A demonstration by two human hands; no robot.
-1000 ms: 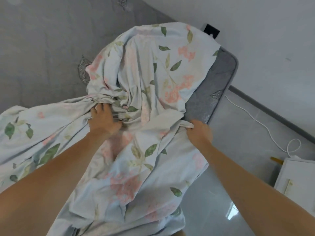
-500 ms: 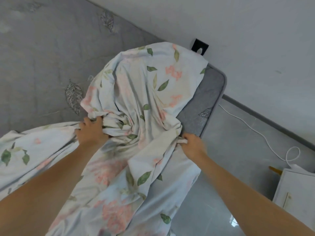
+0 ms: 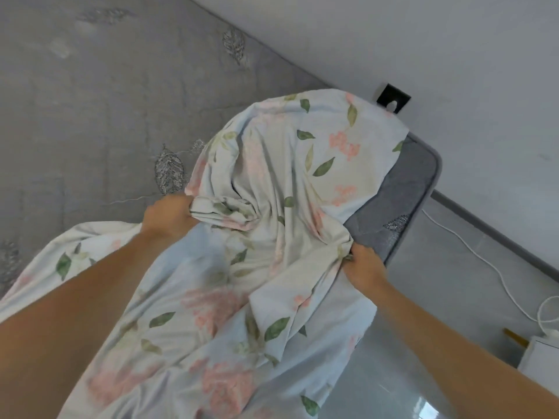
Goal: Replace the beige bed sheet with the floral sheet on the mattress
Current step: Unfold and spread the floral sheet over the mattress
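Note:
The floral sheet (image 3: 290, 182), pale with pink flowers and green leaves, lies bunched over one corner of the bare grey quilted mattress (image 3: 90, 116). Its far end drapes over the mattress corner by the wall. My left hand (image 3: 169, 216) grips a gathered fold of the sheet on top of the mattress. At the mattress's right edge my right hand (image 3: 363, 267) grips another bunch of the sheet. The lower part of the sheet hangs toward me over the edge. No beige sheet is in view.
A grey wall runs along the far side, with a black socket plate (image 3: 393, 96) just behind the mattress corner. A white cable (image 3: 484, 261) trails across the glossy grey floor at the right. A white cabinet corner (image 3: 541, 358) stands at the lower right.
Both hands have kept their hold on the sheet and drawn it back toward me. More bare mattress shows at the left, and the view has tilted up.

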